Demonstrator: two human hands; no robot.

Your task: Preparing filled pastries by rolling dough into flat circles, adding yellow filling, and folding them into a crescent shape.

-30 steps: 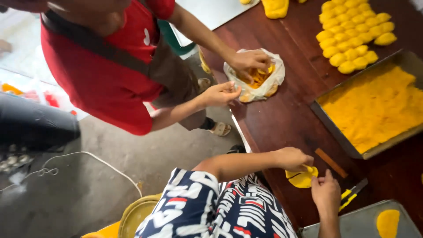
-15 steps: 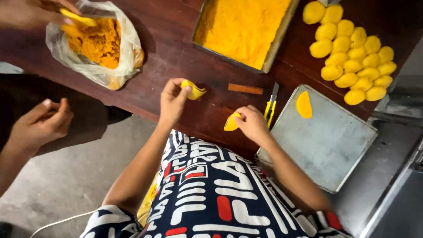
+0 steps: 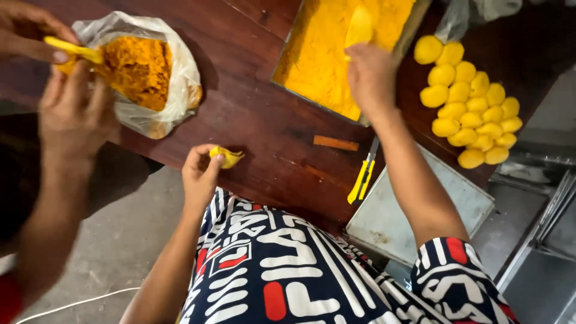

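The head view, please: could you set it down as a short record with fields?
left hand: pinches a small yellow dough piece at the table edge
right hand: holds a flat yellow piece over the tray of yellow filling
table: dark wood
nearby: yellow balls in rows, yellow-handled cutter, empty metal tray
other person: two hands at a plastic bag of orange filling
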